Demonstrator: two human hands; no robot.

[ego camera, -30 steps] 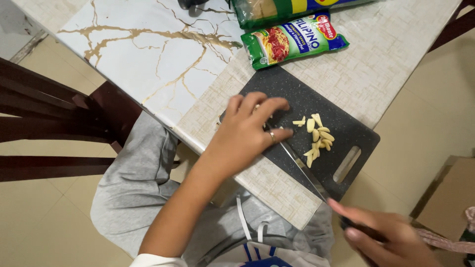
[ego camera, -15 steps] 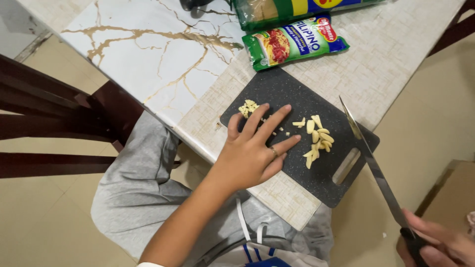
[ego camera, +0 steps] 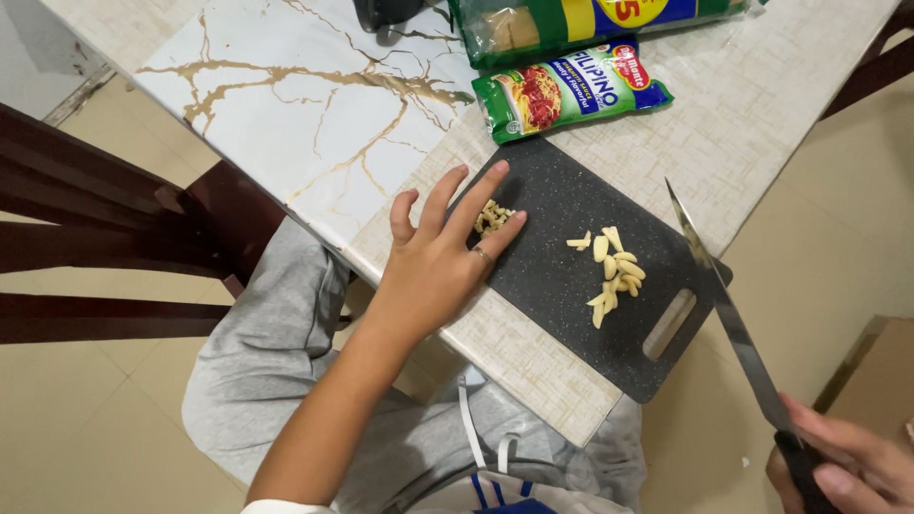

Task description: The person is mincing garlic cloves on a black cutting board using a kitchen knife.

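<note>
My left hand [ego camera: 440, 255] lies flat with fingers spread on the near left end of a dark speckled cutting board [ego camera: 562, 314]. Its fingertips touch a small heap of chopped garlic [ego camera: 493, 218]. Several sliced garlic pieces [ego camera: 611, 273] lie loose toward the board's right side, near its handle slot. My right hand [ego camera: 843, 466] is at the lower right corner, off the table, gripping the black handle of a long kitchen knife [ego camera: 725, 309]. The blade points up and away, lifted above the board's right edge.
The board sits on a marbled white and gold table [ego camera: 314, 105]. Behind the board lies a green sauce pouch [ego camera: 568, 90], and beyond it a larger green pasta packet [ego camera: 590, 19]. A dark wooden chair [ego camera: 105, 238] stands at the left. My grey-trousered knees are below the table edge.
My left hand slid left across the board, pushing the chopped garlic into a heap at the left end. My right hand pulled the knife off the board and out to the right.
</note>
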